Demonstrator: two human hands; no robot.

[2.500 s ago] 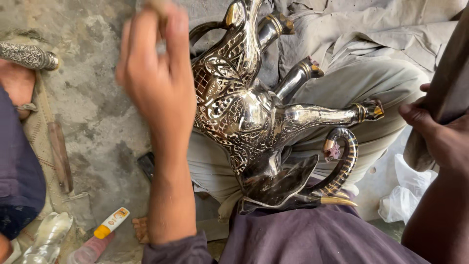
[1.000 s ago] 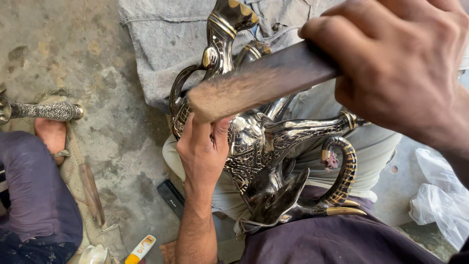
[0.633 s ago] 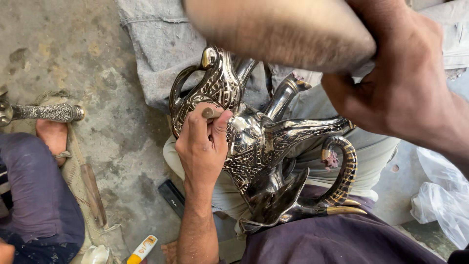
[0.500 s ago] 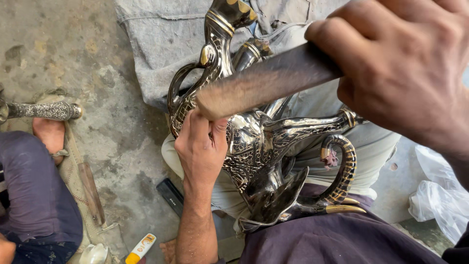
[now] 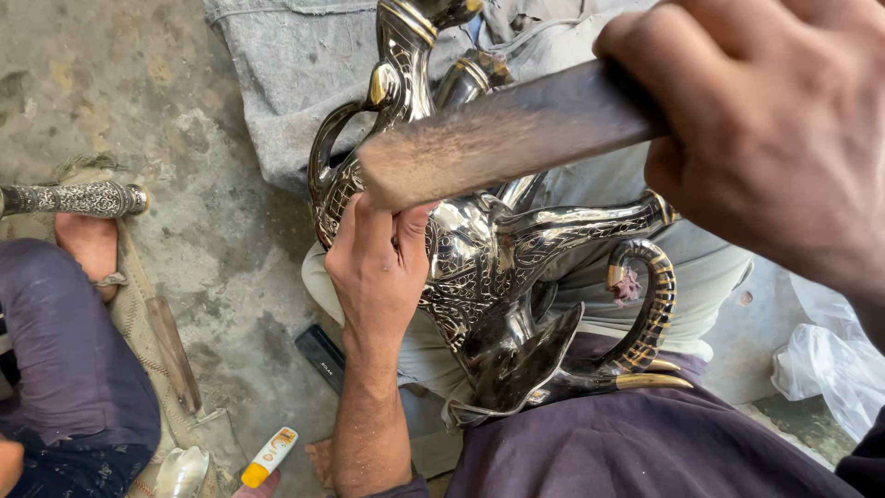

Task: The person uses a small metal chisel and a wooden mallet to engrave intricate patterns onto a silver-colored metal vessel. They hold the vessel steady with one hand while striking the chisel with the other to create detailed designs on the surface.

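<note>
An engraved silver-and-black metal elephant figure (image 5: 516,267) lies upside down across my lap, legs pointing away and gold-tipped tusks (image 5: 650,378) toward me. My left hand (image 5: 378,267) rests on its body, fingers pinched together around a small punch that the bat's end now hides. Close to the camera, my right hand (image 5: 774,138) grips a worn wooden bat (image 5: 498,138), whose blunt end hangs just above my left fingertips.
A grey cloth (image 5: 286,74) lies under the figure on the concrete floor. At the left sits another person in dark trousers (image 5: 64,369), with a bare foot (image 5: 88,244) and an engraved metal piece (image 5: 74,198). A wooden-handled tool (image 5: 175,355), black bar (image 5: 323,355), yellow-capped tube (image 5: 269,456) and plastic bag (image 5: 830,369) lie around.
My left hand came down from the air onto the elephant's body. My right hand has swung the wooden bat up and back down over the left fingers.
</note>
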